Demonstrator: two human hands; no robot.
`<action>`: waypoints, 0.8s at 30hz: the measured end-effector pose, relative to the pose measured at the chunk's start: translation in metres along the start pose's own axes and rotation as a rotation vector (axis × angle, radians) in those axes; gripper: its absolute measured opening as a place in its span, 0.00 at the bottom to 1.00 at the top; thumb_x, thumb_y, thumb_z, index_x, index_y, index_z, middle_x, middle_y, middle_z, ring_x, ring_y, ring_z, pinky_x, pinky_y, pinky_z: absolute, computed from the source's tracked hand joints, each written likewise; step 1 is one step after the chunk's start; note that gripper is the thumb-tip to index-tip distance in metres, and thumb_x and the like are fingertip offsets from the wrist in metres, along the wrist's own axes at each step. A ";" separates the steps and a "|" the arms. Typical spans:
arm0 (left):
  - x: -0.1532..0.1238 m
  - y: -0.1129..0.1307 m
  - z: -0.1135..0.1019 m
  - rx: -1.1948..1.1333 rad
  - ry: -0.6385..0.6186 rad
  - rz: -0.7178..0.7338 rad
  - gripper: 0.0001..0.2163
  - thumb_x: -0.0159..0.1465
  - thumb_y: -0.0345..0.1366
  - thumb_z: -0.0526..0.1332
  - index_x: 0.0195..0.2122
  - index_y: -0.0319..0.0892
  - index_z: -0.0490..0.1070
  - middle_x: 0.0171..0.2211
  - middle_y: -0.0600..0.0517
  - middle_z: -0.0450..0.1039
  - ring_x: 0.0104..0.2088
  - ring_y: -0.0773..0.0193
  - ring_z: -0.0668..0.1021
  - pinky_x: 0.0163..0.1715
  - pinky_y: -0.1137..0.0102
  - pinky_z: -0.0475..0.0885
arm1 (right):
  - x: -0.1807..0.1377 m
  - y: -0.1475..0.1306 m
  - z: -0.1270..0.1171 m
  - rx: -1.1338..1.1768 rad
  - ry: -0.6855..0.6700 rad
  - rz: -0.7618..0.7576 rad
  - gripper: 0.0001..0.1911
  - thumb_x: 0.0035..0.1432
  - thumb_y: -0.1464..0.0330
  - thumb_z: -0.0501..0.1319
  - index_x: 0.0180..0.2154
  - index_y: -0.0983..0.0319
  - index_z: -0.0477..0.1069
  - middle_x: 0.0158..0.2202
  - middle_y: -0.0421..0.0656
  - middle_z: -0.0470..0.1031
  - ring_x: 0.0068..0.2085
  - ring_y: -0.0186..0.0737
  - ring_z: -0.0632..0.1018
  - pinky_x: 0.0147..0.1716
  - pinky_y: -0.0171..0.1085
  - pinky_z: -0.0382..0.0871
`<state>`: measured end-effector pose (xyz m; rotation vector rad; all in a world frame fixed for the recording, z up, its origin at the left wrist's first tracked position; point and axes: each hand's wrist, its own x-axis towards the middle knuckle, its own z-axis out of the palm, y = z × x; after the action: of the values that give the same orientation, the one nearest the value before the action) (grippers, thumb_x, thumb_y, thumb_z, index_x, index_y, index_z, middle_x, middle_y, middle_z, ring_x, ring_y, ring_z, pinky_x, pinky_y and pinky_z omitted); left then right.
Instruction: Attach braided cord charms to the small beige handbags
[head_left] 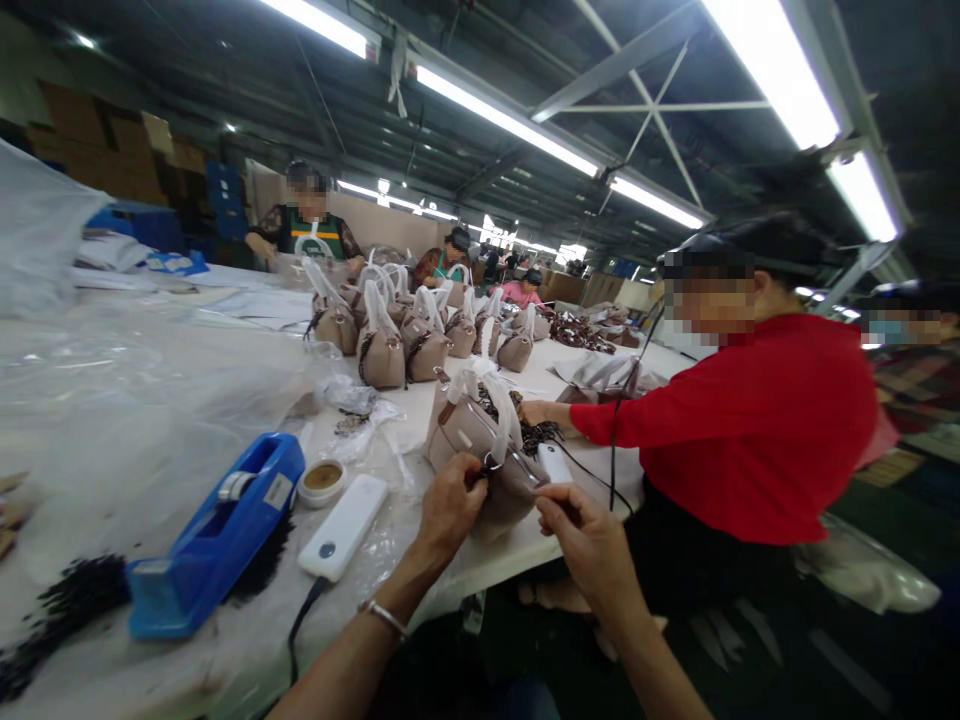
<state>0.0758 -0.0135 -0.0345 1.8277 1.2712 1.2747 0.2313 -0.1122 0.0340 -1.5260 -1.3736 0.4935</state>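
A taupe handbag [480, 440] with white-wrapped handles lies tilted at the table's near edge. My left hand [450, 505], a bracelet on its wrist, is closed on the bag's near side by a metal ring. My right hand [589, 540] is closed in a pinch at the bag's right end; what it pinches is too small to make out. A co-worker in a red top [750, 430] stands just right of the bag, one hand on a dark pile [536, 432] behind it.
A blue tape dispenser [217, 535], a small round tin [322, 480] and a white corded device [343, 525] lie left of my hands on the white table [225, 400]. Several finished bags [405, 335] stand farther back. Clear plastic sheets cover the left side. Other workers sit beyond.
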 end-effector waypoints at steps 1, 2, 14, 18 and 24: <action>0.001 0.000 0.000 -0.018 0.005 -0.002 0.04 0.56 0.30 0.58 0.33 0.44 0.69 0.31 0.54 0.72 0.33 0.62 0.74 0.35 0.68 0.66 | 0.001 -0.005 0.005 -0.038 -0.012 -0.043 0.11 0.56 0.59 0.62 0.32 0.60 0.75 0.24 0.40 0.75 0.27 0.39 0.76 0.28 0.35 0.69; 0.002 0.000 -0.001 -0.048 0.004 -0.006 0.04 0.56 0.30 0.57 0.32 0.43 0.69 0.30 0.55 0.72 0.32 0.63 0.74 0.35 0.68 0.66 | 0.002 -0.010 0.011 -0.079 -0.019 -0.093 0.10 0.56 0.61 0.61 0.31 0.60 0.75 0.25 0.40 0.76 0.28 0.39 0.76 0.29 0.35 0.69; 0.003 -0.008 -0.010 -0.615 -0.205 -0.265 0.08 0.53 0.38 0.63 0.29 0.40 0.70 0.22 0.56 0.70 0.23 0.68 0.71 0.25 0.73 0.63 | 0.026 -0.003 0.046 -0.574 -0.071 -0.360 0.09 0.57 0.72 0.58 0.27 0.59 0.73 0.30 0.42 0.74 0.33 0.39 0.75 0.35 0.36 0.65; 0.003 -0.004 -0.010 -0.636 -0.175 -0.272 0.05 0.52 0.35 0.62 0.28 0.40 0.70 0.21 0.57 0.69 0.23 0.69 0.71 0.24 0.73 0.64 | 0.032 -0.003 0.050 -0.713 -0.086 -0.372 0.09 0.57 0.74 0.58 0.26 0.59 0.72 0.29 0.42 0.73 0.31 0.38 0.74 0.33 0.35 0.62; 0.002 -0.009 0.000 -0.629 -0.150 -0.219 0.09 0.53 0.33 0.62 0.35 0.39 0.72 0.24 0.57 0.71 0.26 0.68 0.73 0.29 0.73 0.67 | 0.041 0.002 0.058 -0.854 -0.077 -0.421 0.08 0.58 0.73 0.59 0.28 0.59 0.73 0.30 0.42 0.73 0.33 0.39 0.74 0.33 0.36 0.60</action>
<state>0.0724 -0.0078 -0.0411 1.2711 0.8311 1.2106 0.1959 -0.0518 0.0197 -1.7856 -2.0477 -0.3590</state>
